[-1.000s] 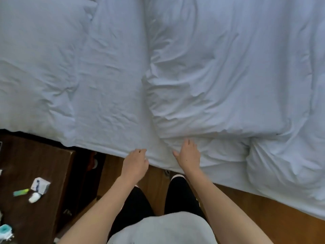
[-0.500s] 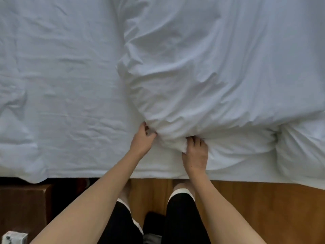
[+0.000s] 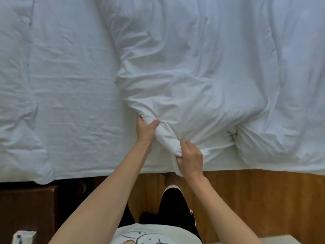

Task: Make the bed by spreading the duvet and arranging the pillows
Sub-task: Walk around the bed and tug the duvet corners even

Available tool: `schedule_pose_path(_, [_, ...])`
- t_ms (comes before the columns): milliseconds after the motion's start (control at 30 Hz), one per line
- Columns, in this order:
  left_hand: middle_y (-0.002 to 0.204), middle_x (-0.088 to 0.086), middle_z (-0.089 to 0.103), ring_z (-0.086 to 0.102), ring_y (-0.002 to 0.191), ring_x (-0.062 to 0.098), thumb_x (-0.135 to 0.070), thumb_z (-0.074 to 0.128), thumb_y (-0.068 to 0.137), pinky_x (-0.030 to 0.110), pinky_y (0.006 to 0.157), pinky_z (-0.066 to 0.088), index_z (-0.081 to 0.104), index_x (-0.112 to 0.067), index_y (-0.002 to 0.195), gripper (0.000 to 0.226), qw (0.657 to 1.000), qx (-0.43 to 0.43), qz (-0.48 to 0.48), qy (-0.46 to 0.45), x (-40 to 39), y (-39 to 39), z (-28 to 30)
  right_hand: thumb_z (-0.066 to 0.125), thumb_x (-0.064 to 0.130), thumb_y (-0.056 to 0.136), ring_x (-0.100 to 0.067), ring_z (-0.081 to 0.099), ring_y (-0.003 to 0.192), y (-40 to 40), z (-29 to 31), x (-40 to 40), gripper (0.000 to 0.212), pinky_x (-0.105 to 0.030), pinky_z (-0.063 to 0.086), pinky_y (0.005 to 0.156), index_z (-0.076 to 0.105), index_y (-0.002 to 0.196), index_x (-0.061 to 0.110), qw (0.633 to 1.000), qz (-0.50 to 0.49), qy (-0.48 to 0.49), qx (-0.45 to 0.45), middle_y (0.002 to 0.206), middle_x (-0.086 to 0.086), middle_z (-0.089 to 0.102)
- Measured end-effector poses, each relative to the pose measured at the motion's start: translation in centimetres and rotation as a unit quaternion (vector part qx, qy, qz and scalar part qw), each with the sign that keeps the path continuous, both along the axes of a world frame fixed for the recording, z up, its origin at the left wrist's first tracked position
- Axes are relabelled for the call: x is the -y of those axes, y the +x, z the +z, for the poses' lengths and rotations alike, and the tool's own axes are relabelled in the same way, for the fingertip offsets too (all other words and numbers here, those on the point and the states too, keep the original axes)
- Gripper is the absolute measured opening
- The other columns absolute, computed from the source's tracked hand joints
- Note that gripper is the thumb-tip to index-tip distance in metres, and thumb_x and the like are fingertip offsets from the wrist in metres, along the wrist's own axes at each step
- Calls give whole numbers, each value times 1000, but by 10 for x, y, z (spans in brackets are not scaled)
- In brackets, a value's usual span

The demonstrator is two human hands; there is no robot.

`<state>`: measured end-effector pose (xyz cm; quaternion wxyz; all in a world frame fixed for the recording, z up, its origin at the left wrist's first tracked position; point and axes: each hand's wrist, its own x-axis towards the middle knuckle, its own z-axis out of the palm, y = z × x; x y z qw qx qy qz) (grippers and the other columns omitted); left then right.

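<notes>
A white duvet [image 3: 202, 67] lies bunched over the right two thirds of the bed, its near left corner rolled into a thick fold. My left hand [image 3: 146, 132] grips the upper end of that fold, thumb over the cloth. My right hand [image 3: 190, 158] grips the lower end of the same fold, close to the bed's near edge. A white pillow [image 3: 15, 85] lies at the far left of the bed, partly cut off by the frame. The bare white sheet [image 3: 73, 95] shows between pillow and duvet.
A dark wooden nightstand [image 3: 28, 208] stands at the lower left with a small white box [image 3: 23, 235] on it. Wooden floor [image 3: 255, 199] runs along the near bedside, where my legs stand. The duvet overhangs the bed edge at the right.
Both hands went from touching the duvet's edge to gripping its corner, now gathered into a rolled fold. The view has shifted closer and to the right along the bed.
</notes>
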<state>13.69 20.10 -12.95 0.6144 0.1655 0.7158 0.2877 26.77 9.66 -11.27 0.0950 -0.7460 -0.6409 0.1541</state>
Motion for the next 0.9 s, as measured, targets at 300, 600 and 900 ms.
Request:
schedule_pose_path(300, [90,1,62,55,80,18,-10,59,72,24,67,38,58,-6,109,37,940,-280,-88,173,-3,-33,96,58,4,70,-17,41,48,-83,45,21,17,-23,25,45,43,66,12,975,-37,-28,-216,58,-2,45])
schedule_pose_path(600, [113,18,64,60,101,35,-5,58,67,30,81,41,56,-5,129,62,888,-322,-207,255,-68,90,103,49,21,79,-14,41,43,50,55,-56,16,-16,16,45,45,66,12,977,-21,-11,-210,54,-1,49])
schedule_pose_path(900, [129,13,50,46,117,32,-19,62,86,40,102,38,25,-15,150,74,810,-208,-434,336,-107,212,64,64,20,87,-22,59,82,304,56,-174,20,-38,44,70,65,87,0,935,-231,-150,-221,84,-14,67])
